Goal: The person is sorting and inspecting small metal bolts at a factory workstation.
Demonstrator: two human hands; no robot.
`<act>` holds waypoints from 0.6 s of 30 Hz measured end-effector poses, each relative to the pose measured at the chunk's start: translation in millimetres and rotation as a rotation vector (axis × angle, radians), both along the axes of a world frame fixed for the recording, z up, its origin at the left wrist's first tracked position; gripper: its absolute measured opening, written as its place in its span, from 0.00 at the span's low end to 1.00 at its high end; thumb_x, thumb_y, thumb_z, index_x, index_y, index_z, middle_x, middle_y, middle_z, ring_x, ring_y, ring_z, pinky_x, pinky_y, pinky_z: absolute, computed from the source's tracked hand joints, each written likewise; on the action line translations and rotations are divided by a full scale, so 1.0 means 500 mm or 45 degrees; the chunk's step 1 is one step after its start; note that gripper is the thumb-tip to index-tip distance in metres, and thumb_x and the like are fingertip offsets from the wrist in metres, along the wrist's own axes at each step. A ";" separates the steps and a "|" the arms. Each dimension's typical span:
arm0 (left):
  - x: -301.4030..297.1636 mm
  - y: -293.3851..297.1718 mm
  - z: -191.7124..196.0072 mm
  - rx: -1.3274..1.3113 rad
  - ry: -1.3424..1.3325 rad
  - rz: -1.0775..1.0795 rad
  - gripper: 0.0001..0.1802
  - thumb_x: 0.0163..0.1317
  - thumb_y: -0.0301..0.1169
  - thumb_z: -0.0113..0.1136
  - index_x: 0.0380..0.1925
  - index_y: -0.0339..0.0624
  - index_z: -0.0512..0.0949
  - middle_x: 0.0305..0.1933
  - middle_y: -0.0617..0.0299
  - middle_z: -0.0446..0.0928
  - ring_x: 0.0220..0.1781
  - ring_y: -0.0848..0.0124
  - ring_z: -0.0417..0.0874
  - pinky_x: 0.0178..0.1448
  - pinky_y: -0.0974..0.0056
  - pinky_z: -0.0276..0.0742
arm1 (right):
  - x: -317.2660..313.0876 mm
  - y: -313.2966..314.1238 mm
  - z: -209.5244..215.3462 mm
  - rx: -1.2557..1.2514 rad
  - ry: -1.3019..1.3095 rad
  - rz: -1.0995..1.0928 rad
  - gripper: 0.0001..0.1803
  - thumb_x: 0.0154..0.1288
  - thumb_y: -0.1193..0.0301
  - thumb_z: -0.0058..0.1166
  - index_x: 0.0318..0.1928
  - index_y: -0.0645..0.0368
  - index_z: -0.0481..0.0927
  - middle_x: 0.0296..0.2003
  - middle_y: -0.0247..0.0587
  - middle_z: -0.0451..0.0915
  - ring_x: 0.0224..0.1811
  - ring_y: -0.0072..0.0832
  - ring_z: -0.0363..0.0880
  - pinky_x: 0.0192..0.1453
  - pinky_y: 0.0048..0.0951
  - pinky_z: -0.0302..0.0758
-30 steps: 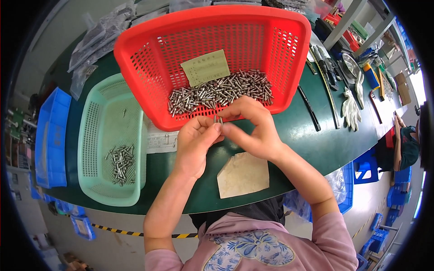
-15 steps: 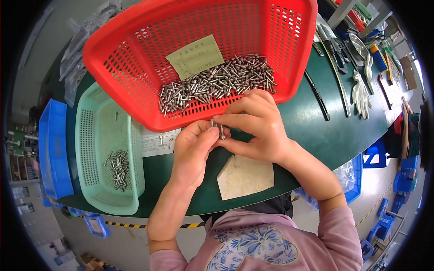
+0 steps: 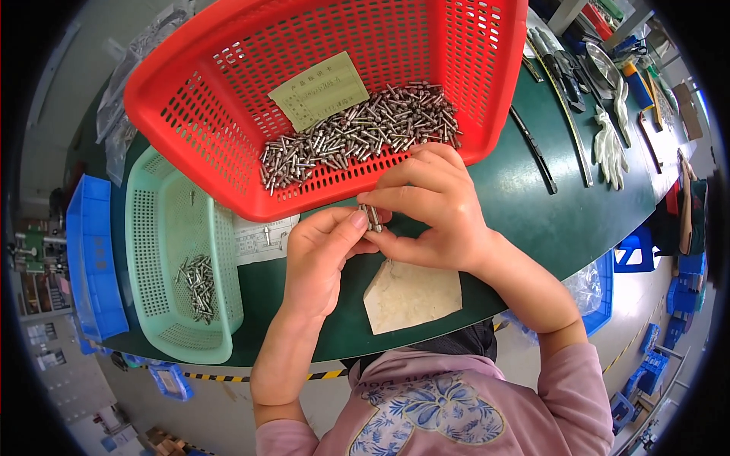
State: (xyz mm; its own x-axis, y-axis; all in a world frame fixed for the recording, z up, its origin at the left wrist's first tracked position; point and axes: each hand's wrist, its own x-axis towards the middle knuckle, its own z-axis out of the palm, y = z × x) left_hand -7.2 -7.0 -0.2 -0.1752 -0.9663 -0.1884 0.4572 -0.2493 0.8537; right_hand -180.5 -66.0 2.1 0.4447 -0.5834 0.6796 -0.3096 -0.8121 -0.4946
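My left hand (image 3: pixel 323 254) and my right hand (image 3: pixel 430 209) meet just in front of the red basket (image 3: pixel 190 144) and pinch small metal pins (image 3: pixel 371 218) between their fingertips. A heap of the same metal pins (image 3: pixel 357 133) lies in the red basket beside a pale green card (image 3: pixel 319 90). A smaller pile of pins (image 3: pixel 198 285) lies in the light green basket (image 3: pixel 152 228) to the left.
A beige paper piece (image 3: pixel 411 292) lies on the dark green table (image 3: pixel 532 220) under my wrists. A printed sheet (image 3: pixel 258 239) sits between the baskets. Blue bins (image 3: pixel 91 258) stand far left. White gloves (image 3: pixel 608 144) and tools lie at the right.
The view has moved closer and the red basket now fills the top. My hands stay together at the basket's front edge, still working the pins between the fingertips.
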 end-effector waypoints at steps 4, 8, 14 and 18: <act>-0.006 -0.001 -0.001 0.044 0.024 0.043 0.11 0.67 0.30 0.55 0.41 0.32 0.79 0.42 0.54 0.80 0.42 0.73 0.82 0.45 0.71 0.80 | -0.002 0.000 -0.002 -0.009 0.016 -0.034 0.19 0.36 0.71 0.69 0.36 0.52 0.84 0.29 0.28 0.77 0.31 0.28 0.74 0.45 0.34 0.67; -0.004 -0.002 -0.004 0.046 0.034 0.056 0.10 0.65 0.28 0.57 0.40 0.31 0.80 0.40 0.55 0.81 0.40 0.73 0.82 0.45 0.70 0.81 | -0.002 0.001 0.003 -0.054 0.055 -0.084 0.18 0.34 0.69 0.68 0.32 0.52 0.83 0.28 0.27 0.77 0.33 0.29 0.75 0.49 0.34 0.68; 0.003 -0.002 -0.009 0.065 0.016 0.037 0.10 0.63 0.28 0.60 0.39 0.30 0.80 0.37 0.56 0.81 0.38 0.73 0.82 0.44 0.71 0.80 | -0.004 0.005 0.008 -0.085 0.100 -0.061 0.20 0.32 0.69 0.69 0.34 0.53 0.84 0.31 0.26 0.80 0.34 0.27 0.76 0.51 0.35 0.68; 0.000 -0.003 -0.007 0.036 -0.032 0.032 0.09 0.62 0.26 0.60 0.37 0.30 0.81 0.37 0.56 0.81 0.38 0.73 0.81 0.45 0.70 0.79 | -0.005 0.005 0.005 -0.070 0.080 -0.052 0.21 0.32 0.69 0.69 0.34 0.53 0.85 0.31 0.26 0.80 0.34 0.27 0.76 0.52 0.36 0.68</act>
State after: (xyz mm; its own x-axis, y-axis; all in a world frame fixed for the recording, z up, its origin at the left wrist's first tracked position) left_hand -7.1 -8.3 -3.5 -0.1461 -0.9646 -0.2194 0.4420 -0.2621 0.8579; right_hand -183.2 -63.2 4.5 0.4641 -0.5643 0.6828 -0.3720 -0.8237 -0.4279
